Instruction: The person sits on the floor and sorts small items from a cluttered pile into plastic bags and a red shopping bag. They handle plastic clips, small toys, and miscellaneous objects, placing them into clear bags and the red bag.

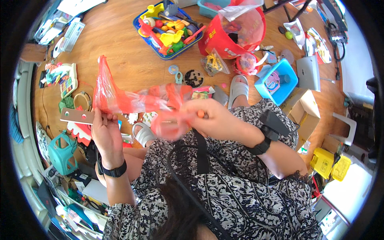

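Note:
A thin red and clear plastic bag (129, 100) is stretched between my two hands above the floor. My left hand (108, 132) grips a flat brown strip with round holes (78, 116), and the bag's left end rises just behind these fingers. At the other end, my right hand (210, 118) is closed on gathered plastic. A small orange tip (200, 113) shows at its fingers; I cannot tell what it belongs to. Part of the bag below the right hand is blurred.
Ahead stands a blue basket of toys (144, 48) beside a red bucket (216, 39). A light blue bin (279, 96) and a cardboard box (309, 120) are at the right. Left are a teal stool (61, 153) and a wooden hoop (83, 100). Small pieces litter the wooden floor.

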Demonstrator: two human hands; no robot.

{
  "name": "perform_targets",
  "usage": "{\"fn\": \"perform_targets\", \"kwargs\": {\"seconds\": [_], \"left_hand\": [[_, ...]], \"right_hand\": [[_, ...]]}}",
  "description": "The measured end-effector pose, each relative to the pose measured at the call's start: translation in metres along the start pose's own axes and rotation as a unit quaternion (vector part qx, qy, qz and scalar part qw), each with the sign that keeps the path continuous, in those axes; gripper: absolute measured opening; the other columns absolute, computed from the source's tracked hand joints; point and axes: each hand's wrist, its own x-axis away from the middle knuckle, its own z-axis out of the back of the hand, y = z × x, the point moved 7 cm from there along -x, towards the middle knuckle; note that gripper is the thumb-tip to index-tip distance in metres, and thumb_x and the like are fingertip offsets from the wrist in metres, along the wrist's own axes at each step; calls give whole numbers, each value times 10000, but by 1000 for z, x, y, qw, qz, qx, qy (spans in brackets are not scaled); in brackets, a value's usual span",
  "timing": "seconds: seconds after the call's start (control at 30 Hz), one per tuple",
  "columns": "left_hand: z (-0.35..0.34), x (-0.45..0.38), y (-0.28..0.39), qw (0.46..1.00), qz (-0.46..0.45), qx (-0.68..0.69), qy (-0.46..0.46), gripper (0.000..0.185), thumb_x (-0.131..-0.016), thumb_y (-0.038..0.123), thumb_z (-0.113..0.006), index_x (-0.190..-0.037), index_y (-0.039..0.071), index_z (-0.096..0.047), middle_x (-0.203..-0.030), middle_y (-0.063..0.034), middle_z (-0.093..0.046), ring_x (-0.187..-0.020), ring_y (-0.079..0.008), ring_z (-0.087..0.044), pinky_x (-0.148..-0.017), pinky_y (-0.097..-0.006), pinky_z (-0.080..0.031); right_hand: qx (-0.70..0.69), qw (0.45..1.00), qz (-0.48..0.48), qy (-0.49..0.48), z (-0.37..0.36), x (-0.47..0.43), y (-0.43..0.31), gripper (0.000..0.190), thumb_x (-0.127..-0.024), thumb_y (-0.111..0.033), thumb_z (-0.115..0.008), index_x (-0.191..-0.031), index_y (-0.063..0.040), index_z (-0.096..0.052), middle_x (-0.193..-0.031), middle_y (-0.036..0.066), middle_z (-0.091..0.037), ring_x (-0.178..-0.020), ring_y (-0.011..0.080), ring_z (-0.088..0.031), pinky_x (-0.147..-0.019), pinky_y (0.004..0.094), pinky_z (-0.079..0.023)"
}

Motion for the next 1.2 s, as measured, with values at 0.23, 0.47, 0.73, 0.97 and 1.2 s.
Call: {"fn": "perform_targets", "kwargs": {"seconds": [0.23, 0.47, 0.73, 0.97, 1.2], "left_hand": [[-6, 6, 14, 980, -148, -124, 47, 323, -1075, 202, -437, -1342, 28, -491, -1315, -85, -545, -1039, -170, -566, -941, -352, -459], [-73, 79, -63, 866, -73, -303, -392, 121, -976, 80, -512, -1057, 10, -568, -1013, -92, -587, -950, -195, -582, -855, -337, -473], [-70, 101, -104, 760, -48, -421, -493, 320, -878, 90, -608, -1195, 52, -582, -1120, -178, -647, -1021, -400, -607, -854, -483, -475], [-56, 93, -128, 589, -77, -659, -461, 285, -845, 148, -642, -1092, 47, -543, -773, -125, -684, -770, -343, -693, -663, -490, -506], [-59, 64, -103, 696, -91, -625, -342, 561, -903, 254, -640, -1393, 84, -426, -822, -159, -702, -738, -363, -694, -633, -516, -527]], "right_hand": [[150, 968, 184, -84, -21, 13, -22, 155, -844, 29, -571, -966, -30, -647, -889, 98, -544, -790, 224, -561, -677, 332, -438], [-37, 997, 20, -67, -24, 15, 1, 172, -838, 58, -502, -934, -12, -627, -917, 79, -516, -814, 165, -550, -686, 298, -442], [151, 964, 192, -109, -28, 32, -24, 200, -786, 69, -568, -931, -52, -633, -1015, 108, -563, -944, 280, -606, -794, 341, -500], [88, 958, 186, -197, -21, 47, -50, 78, -824, -42, -595, -866, -78, -650, -906, 110, -717, -718, 249, -680, -629, 317, -526], [-100, 966, 72, 225, 57, 48, -21, 160, -979, -115, -509, -824, -84, -525, -738, 80, -605, -470, 86, -446, -422, 202, -347]]}}
